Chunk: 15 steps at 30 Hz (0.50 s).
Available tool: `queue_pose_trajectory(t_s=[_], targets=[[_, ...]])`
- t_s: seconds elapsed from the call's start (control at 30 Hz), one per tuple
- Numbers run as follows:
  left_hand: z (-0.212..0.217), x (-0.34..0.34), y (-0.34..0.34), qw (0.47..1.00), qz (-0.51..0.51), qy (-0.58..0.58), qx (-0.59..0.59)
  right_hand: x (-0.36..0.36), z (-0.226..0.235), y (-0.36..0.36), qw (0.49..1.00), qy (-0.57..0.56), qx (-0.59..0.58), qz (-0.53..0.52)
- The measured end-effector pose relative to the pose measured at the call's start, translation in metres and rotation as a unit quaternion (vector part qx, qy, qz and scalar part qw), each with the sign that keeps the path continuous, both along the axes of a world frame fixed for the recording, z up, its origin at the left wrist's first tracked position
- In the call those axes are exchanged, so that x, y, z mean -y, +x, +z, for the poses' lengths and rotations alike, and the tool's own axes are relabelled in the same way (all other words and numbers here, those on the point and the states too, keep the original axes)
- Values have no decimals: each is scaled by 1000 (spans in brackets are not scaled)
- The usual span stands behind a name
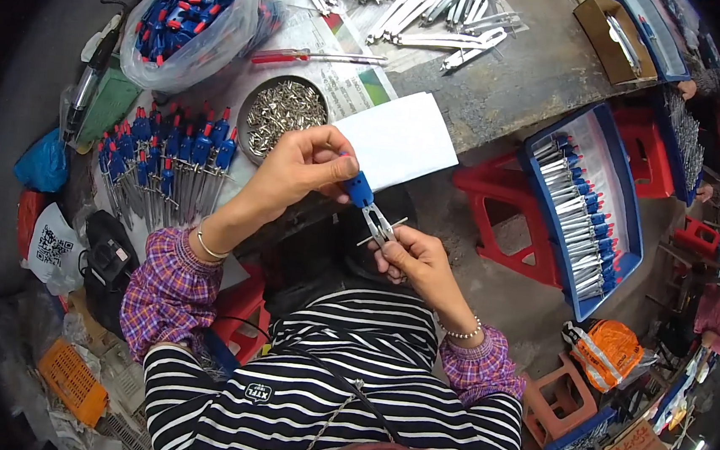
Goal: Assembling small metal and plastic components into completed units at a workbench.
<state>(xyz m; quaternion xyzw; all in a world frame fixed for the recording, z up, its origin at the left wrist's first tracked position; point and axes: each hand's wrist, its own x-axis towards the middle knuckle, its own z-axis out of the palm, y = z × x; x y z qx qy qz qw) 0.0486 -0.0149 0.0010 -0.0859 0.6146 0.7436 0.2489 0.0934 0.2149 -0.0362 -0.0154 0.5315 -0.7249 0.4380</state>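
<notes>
My left hand (318, 167) is closed, pinching the blue plastic head of a slim metal tool (362, 193) in front of my body. Two flat silver legs run down from that head with a slot between them, and a thin metal pin lies across them. Around the lower ends of the legs the fingers of my right hand (412, 259) are closed. Just beyond the tool, a white sheet (400, 139) hangs partly over the table's edge. Nearest my left forearm, many similar blue-headed tools (167, 151) with red tips lie in a bunch.
A round bowl of small metal rivets (289, 109) stands beyond my left hand. Behind it are a clear bag of blue-and-red parts (186, 21) and a red-handled screwdriver (293, 56). Silver metal strips (444, 20) cover the table's far side. To the right, a blue tray (624, 203) holds finished-looking tools beside a red stool (505, 211).
</notes>
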Motion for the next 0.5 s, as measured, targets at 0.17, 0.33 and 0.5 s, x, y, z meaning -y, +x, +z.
queue_pose_trajectory(t_s=[0.17, 0.33, 0.5], targets=[[1, -3, -2, 1000, -3, 9, -18, -2, -1, -1, 999, -19, 29, -6], [0, -2, -5, 1000, 10, 15, -20, -5, -3, -3, 1000, -2, 22, -14], [-6, 3, 1, 999, 40, 10, -17, -5, 1, 0, 998, -1, -38, -42]])
